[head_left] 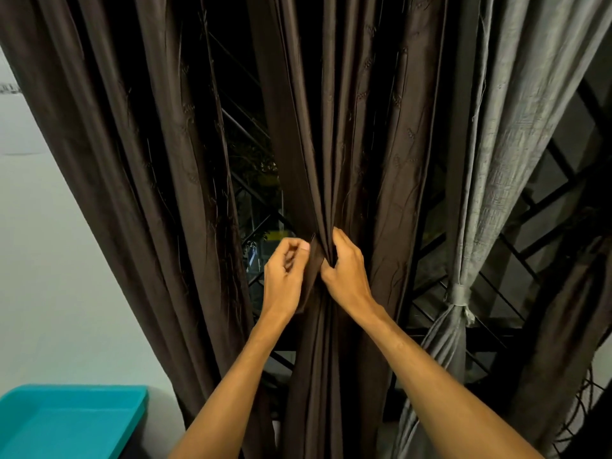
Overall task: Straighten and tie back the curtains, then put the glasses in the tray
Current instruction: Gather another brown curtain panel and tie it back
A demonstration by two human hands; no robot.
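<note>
A dark brown curtain (357, 137) hangs in the middle, gathered into a bunch at hand height. My right hand (344, 270) grips the gathered folds from the right. My left hand (286, 270) pinches a dark brown tie-back strip (313, 260) at the left side of the bunch. A second brown curtain panel (132, 167) hangs loose at the left. A grey curtain (503, 127) at the right is tied with a grey band (458, 294). A teal tray (66, 422) sits at the bottom left. No glasses are in view.
A black window grille (516, 253) shows behind the curtains, with darkness and foliage outside. A pale wall (49, 260) fills the left side. A wire object (586, 402) is partly seen at the lower right.
</note>
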